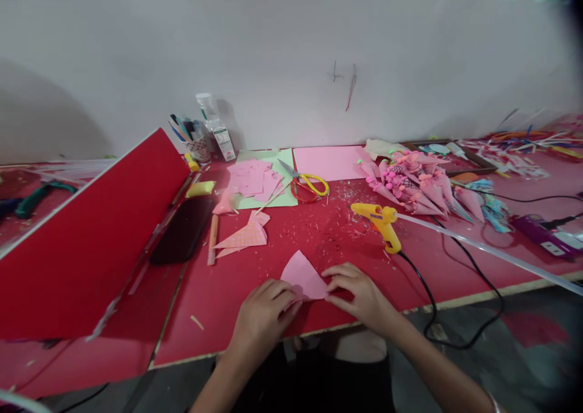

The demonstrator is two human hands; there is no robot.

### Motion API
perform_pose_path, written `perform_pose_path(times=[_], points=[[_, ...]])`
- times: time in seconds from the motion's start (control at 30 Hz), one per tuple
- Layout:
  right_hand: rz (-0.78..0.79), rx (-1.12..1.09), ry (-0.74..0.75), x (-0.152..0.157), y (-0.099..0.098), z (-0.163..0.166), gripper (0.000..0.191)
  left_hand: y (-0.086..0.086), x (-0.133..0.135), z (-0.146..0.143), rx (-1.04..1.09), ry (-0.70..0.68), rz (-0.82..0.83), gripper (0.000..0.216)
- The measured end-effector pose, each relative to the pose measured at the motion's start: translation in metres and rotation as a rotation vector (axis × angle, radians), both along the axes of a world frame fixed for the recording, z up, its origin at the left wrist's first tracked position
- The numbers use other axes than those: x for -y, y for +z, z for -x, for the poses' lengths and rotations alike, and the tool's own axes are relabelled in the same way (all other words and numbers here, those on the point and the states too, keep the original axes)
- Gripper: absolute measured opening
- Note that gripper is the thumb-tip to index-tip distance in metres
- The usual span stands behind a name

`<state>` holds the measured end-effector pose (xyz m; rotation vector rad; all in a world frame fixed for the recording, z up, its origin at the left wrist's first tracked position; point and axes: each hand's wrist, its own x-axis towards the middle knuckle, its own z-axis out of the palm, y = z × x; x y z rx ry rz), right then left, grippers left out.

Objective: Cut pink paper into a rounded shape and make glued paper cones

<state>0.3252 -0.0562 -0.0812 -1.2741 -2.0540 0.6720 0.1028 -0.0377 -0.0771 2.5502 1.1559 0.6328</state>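
A pink piece of paper (303,274) lies near the front edge of the red table (255,279). My left hand (264,316) pinches its lower left edge, fingers curled onto it. My right hand (357,291) holds the paper's right corner between thumb and fingers. The paper's upper edge is curved, and its lower part is partly hidden under my fingers. A yellow glue gun (380,221) lies just beyond my right hand, its black cord (428,297) running off the table edge.
Yellow-handled scissors (307,184), pink paper squares (255,179), a folded pink cone (243,237) and a black phone (184,231) lie further back. A pile of finished pink cones (414,185) sits at the right. A red board (82,237) leans at the left. A long clear stick (492,252) crosses the right side.
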Motion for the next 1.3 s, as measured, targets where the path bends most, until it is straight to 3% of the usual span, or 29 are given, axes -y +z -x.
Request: perform_pose_path(times=[0.27,0.5,0.7,0.9,1.3], points=[[0.009,-0.023,-0.069,0.001,0.001,0.005,0.007,-0.009,0.000,-0.001,0.091,0.102,0.025,0.015],[-0.035,-0.002,-0.175,0.002,-0.001,0.009,0.008,-0.005,-0.001,-0.003,0.090,0.088,0.038,0.018],[-0.047,-0.018,-0.233,0.006,0.003,0.008,0.020,-0.003,0.000,-0.003,0.077,0.080,0.019,0.019],[-0.070,0.097,-0.141,0.013,0.003,0.017,0.011,0.000,0.002,-0.003,0.029,0.055,0.063,0.011],[-0.022,0.110,-0.234,0.005,0.001,0.024,0.009,-0.001,0.002,-0.004,-0.044,0.304,0.107,0.019]])
